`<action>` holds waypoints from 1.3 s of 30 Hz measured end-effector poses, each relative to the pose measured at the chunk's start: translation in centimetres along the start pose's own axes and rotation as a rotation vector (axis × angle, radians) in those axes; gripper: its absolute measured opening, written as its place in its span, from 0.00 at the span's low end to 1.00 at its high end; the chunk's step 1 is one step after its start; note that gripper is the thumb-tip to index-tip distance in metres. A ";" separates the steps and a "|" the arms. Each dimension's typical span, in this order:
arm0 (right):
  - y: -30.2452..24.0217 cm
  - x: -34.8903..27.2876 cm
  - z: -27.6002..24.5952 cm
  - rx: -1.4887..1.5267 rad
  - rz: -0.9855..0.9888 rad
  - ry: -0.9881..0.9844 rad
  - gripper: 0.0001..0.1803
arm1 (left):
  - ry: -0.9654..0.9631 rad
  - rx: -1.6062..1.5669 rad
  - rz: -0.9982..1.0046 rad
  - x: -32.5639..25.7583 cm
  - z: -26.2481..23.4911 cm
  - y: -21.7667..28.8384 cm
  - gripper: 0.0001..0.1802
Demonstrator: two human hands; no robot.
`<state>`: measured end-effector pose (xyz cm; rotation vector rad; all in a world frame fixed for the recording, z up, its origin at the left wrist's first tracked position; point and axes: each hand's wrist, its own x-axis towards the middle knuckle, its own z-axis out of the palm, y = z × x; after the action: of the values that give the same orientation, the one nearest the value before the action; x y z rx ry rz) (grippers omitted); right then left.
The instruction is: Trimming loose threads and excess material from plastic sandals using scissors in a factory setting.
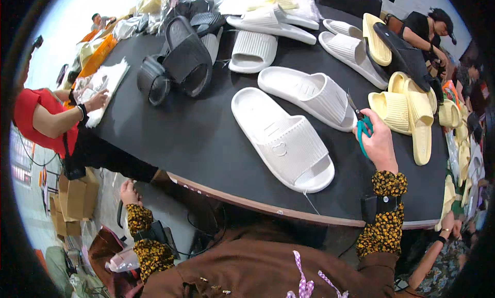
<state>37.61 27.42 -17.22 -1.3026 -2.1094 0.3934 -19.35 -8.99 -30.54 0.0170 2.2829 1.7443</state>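
My right hand (379,143) is closed round a pair of scissors (364,127) with teal handles; the dark blades point up and away, close against a white slide sandal (314,94). Nearer to me lies a second white slide sandal (283,138), its open toe toward the table's front edge, with a thin thread (309,201) hanging from it. My left hand (130,193) is down off the table at the left, its fingers curled beside a black curved bar (121,211). What those fingers hold, if anything, I cannot make out.
On the black table (170,138) stand black slides (190,58), more white slides (252,52) and cream slides (399,110). A person in red (49,120) handles white material at the left. Other people are at the right. Cardboard boxes (77,197) stand on the floor at left.
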 end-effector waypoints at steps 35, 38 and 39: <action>0.0 0.4 -0.1 -0.011 -0.029 -0.034 0.16 | -1.088 0.420 1.887 -32.2 23.6 12.0 0.12; -0.4 0.4 -0.1 0.007 -0.019 -0.046 0.18 | -1.079 0.265 1.787 -31.5 22.9 13.4 0.10; -0.4 0.4 -0.1 0.006 -0.023 -0.037 0.18 | -1.050 0.222 1.708 -30.8 22.3 14.1 0.10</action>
<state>37.26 27.58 -16.81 -1.2755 -2.1503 0.4172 13.04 10.75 -16.30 2.6764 1.3078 1.0794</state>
